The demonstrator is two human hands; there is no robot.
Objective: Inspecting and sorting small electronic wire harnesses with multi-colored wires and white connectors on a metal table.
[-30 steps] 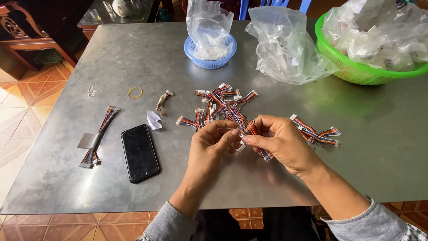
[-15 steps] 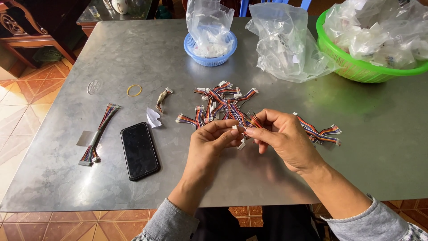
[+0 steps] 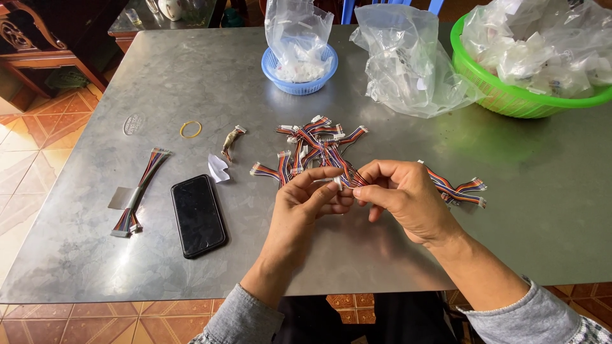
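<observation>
Pinching a striped wire harness (image 3: 345, 177) between both hands (image 3: 357, 191) above the table (image 3: 382, 255).

A black flat phone (image 3: 198, 215) lies near a yellow rubber band (image 3: 190, 129). A blue plastic basket (image 3: 299, 81) and a green plastic basket (image 3: 510, 95) hold clear bags.

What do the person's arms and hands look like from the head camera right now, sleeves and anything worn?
Both hands are bare: no gloves, rings or watch show on the left hand or the right hand. The forearms are uncovered up to pushed-back grey knit sleeves, the left grey sleeve cuff plain, the right grey sleeve cuff with a speckled patch at the frame's corner. No cables or markings appear.
</observation>
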